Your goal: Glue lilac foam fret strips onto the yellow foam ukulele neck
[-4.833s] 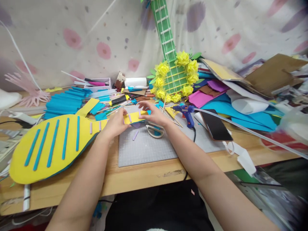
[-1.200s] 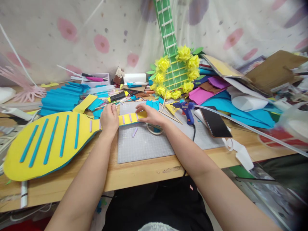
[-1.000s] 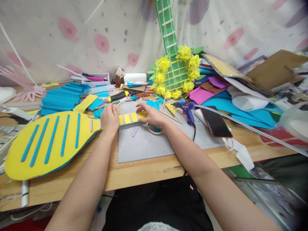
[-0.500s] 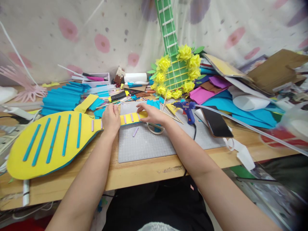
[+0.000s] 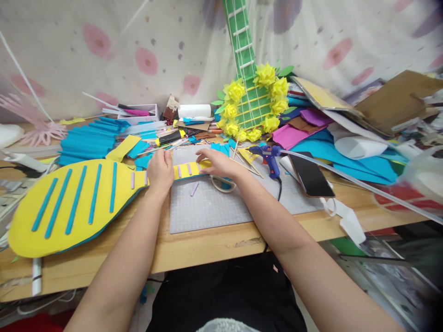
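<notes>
A yellow paper guitar (image 5: pixel 65 198) with blue strips on its body lies at the left, its neck reaching across the grey cutting mat (image 5: pixel 207 212). Short lilac strips cross the neck. My left hand (image 5: pixel 161 171) is closed around the middle of the neck, covering part of it. At the neck's far end, my right hand (image 5: pixel 218 163) grips with bent fingers, which hide that end. One loose lilac strip (image 5: pixel 194 189) lies on the mat below the neck. Scissors (image 5: pixel 223 185) rest under my right wrist, partly hidden.
A blue glue gun (image 5: pixel 270 159) and a black phone (image 5: pixel 313 177) lie right of my hands. Behind stands a green paper guitar (image 5: pixel 254 106) with yellow flowers. Blue crepe paper (image 5: pixel 88 138) and scattered scraps fill the back. A white strap (image 5: pixel 349 223) hangs over the front edge.
Almost nothing differs. The yellow guitar appears shifted very slightly left, and both hands keep their places on the neck.
</notes>
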{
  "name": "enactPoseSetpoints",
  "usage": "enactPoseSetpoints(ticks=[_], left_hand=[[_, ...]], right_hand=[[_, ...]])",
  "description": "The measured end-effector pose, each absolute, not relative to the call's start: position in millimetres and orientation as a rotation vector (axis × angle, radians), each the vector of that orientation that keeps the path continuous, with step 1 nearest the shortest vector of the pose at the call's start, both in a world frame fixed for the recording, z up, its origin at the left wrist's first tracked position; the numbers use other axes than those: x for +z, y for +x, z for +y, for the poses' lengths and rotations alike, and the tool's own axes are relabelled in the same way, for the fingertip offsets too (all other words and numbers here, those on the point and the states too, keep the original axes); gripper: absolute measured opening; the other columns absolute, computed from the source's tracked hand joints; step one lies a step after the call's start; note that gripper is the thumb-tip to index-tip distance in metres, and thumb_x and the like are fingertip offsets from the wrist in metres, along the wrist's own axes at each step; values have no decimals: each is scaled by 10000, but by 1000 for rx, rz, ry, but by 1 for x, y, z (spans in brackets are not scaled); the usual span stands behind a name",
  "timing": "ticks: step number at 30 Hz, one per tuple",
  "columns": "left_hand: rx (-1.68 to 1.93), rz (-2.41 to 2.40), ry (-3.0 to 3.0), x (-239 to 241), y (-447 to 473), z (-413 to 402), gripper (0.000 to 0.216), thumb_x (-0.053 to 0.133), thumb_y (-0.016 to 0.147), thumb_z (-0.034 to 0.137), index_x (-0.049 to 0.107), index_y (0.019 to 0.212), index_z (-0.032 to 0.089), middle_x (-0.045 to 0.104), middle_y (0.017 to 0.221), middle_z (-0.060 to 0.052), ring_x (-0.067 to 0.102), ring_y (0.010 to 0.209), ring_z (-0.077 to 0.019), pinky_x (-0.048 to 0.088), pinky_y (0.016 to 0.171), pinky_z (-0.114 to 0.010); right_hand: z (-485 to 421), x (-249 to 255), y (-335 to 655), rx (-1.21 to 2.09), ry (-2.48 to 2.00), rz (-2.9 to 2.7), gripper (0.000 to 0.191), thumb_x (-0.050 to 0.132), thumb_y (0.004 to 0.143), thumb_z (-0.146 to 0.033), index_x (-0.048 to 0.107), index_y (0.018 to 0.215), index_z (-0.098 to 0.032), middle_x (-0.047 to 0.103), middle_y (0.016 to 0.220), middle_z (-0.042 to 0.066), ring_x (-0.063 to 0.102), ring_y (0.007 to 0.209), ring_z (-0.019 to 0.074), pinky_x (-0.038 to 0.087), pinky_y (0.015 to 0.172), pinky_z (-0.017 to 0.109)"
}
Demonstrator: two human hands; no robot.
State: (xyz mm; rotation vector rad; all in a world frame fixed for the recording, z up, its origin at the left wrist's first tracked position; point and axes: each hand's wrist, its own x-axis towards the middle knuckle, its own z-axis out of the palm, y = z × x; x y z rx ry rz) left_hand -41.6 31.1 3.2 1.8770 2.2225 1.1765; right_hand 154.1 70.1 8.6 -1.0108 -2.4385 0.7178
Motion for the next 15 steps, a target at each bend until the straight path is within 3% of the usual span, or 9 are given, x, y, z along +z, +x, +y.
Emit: enactPoseSetpoints(ticks=[3, 6, 10, 12, 15], left_hand=[[1170, 2099, 1983, 9, -42, 29, 177, 357, 865, 303, 459, 753, 212, 567, 819, -66, 528, 845, -200, 384, 757, -321], [1082, 1882, 2174, 13, -42, 27, 137, 474, 811, 340, 491, 806, 204, 574, 869, -57, 526, 886, -191, 395, 797, -313], [784, 1708, 2289, 11, -34, 30, 374, 630, 682, 418, 514, 961, 197, 577, 1021, -76, 531, 969, -224, 403, 831, -345], [641, 1691, 2282, 9, -27, 33, 505, 680, 620, 444, 506, 1026, 199, 580, 1065, -85, 541, 976, -245, 412, 815, -356], [500, 1701, 2265, 10, -19, 37, 565, 713, 583, 424, 504, 1060, 207, 599, 1054, -85, 564, 948, -258, 423, 768, -349]], right_hand=[[70, 11, 161, 825, -959, -2312, 648, 686, 656, -216, 415, 1244, -181, 602, 1152, 80, 496, 1145, 200, 356, 998, 404], [75, 12, 177, 905, -919, -2074, 521, 606, 727, -214, 423, 1215, -203, 556, 1217, 82, 520, 1132, 163, 393, 973, 369], [78, 9, 201, 911, -1081, -1838, 319, 513, 763, -160, 494, 1079, -196, 633, 1046, 67, 597, 1002, 159, 464, 868, 365], [74, 4, 207, 908, -1156, -1810, 300, 510, 757, -153, 508, 1054, -188, 647, 973, 64, 614, 946, 164, 480, 829, 366], [64, -7, 204, 899, -1165, -1848, 336, 545, 738, -168, 514, 1073, -171, 621, 1036, 89, 590, 981, 170, 475, 838, 363]])
